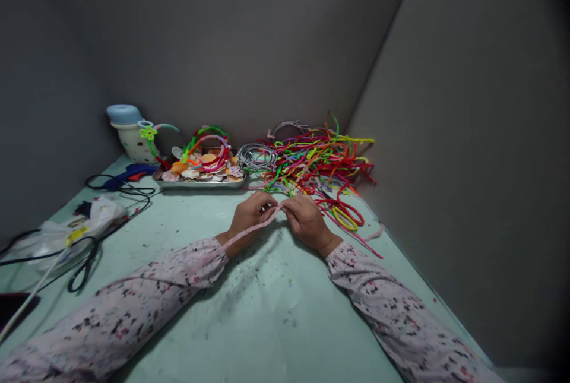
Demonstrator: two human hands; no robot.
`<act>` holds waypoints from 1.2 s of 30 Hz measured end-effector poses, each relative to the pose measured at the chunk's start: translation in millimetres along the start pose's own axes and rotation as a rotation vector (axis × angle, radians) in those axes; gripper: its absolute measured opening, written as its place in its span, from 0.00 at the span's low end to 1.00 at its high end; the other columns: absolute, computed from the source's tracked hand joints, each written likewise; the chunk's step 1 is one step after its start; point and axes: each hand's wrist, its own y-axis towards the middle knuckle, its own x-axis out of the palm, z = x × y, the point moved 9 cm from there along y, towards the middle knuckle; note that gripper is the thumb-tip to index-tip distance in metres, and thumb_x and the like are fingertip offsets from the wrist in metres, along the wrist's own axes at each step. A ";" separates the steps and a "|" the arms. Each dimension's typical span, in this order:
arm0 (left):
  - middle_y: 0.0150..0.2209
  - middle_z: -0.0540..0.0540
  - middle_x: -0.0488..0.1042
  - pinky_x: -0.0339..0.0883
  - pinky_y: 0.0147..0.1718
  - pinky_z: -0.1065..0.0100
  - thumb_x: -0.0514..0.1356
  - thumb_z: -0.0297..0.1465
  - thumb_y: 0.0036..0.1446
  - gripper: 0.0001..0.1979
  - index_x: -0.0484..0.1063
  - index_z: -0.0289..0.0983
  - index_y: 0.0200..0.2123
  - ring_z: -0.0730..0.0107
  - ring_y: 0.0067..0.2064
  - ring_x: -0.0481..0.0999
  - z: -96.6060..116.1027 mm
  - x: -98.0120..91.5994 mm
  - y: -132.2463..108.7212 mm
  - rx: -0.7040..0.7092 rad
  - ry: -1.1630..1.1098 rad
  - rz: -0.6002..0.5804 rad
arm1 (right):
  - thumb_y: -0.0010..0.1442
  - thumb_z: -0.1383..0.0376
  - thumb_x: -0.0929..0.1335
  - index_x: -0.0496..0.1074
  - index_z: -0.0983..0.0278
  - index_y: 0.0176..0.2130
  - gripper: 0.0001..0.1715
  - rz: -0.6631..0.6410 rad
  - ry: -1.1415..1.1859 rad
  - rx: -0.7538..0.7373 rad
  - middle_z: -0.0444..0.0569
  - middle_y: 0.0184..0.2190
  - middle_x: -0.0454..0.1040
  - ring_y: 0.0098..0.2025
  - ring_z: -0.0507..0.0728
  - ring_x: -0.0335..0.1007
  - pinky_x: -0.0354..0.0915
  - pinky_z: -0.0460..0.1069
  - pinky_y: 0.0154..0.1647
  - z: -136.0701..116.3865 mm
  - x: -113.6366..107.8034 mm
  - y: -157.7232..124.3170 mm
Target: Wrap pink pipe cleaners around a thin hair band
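Note:
Over the middle of the table, my left hand (250, 217) and my right hand (308, 222) meet almost fingertip to fingertip. A pale pink pipe cleaner (253, 229) is pinched between them. Its long tail slants down to the left across my left wrist and sleeve. Both hands are closed, thumbs against fingers. What lies right at the fingertips is too small to make out. Just beyond my right hand are scissors with yellow and red handles (345, 218), partly covered by loose pipe cleaners.
A big tangle of coloured pipe cleaners (320, 157) lies at the back right, beside a coil of grey wire (257, 158). The metal tray (200, 183) holds shells and twisted rings. Leftward are a white cup with blue lid (129, 133), a blue glue gun (133, 175), black cables and a plastic bag (100, 217).

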 end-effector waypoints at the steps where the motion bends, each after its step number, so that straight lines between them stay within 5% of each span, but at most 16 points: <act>1: 0.31 0.48 0.73 0.66 0.32 0.72 0.58 0.33 0.60 0.07 0.72 0.37 0.34 0.72 0.34 0.71 -0.7 0.1 0.0 -0.006 -0.004 0.003 | 0.65 0.68 0.61 0.70 0.62 0.41 0.09 0.003 0.002 0.002 0.50 0.34 0.72 0.39 0.58 0.66 0.60 0.53 0.43 0.2 -0.3 -0.1; 36: 0.31 0.49 0.75 0.64 0.32 0.71 0.62 0.31 0.55 0.04 0.75 0.36 0.34 0.72 0.32 0.72 -20.0 7.8 -4.8 -0.196 -0.043 -0.014 | 0.65 0.68 0.61 0.70 0.63 0.40 0.09 -0.042 -0.021 -0.012 0.50 0.34 0.73 0.39 0.58 0.65 0.58 0.54 0.43 -0.7 3.0 -0.2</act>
